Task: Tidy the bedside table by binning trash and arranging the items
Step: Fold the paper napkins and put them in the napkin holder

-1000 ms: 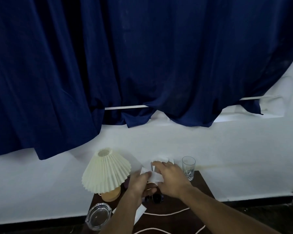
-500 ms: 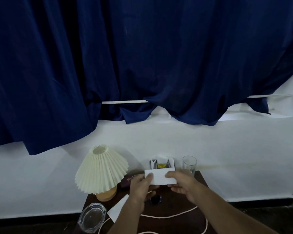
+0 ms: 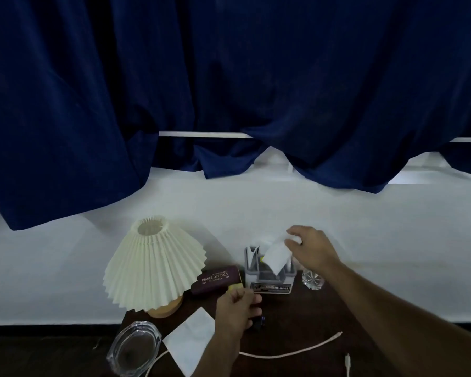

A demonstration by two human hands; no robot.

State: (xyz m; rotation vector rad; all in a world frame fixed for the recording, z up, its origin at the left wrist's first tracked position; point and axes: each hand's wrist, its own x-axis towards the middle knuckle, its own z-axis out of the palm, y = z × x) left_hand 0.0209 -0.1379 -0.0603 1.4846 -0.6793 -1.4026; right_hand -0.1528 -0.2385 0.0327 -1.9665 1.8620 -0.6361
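My right hand [image 3: 309,247] pinches a white folded napkin [image 3: 276,255] and holds it at the top of a grey napkin holder [image 3: 269,280] at the back of the dark bedside table [image 3: 297,322]. My left hand [image 3: 235,308] hovers in front of the holder with fingers curled; a bit of yellow [image 3: 235,287] shows just beyond it, and I cannot tell whether the hand holds anything. Another white napkin [image 3: 191,341] lies flat on the table to the left of that hand.
A pleated cream lamp [image 3: 152,268] stands at the back left, with a maroon glasses case [image 3: 215,278] beside it. A glass ashtray [image 3: 133,346] sits at the front left, a drinking glass [image 3: 313,280] right of the holder. A white cable [image 3: 291,352] crosses the front. A small dark object [image 3: 259,321] lies by my left hand.
Both hands held the folded napkin in front of the holder. Now my right hand alone has lifted it to the holder's top, and my left hand has let go and dropped back.
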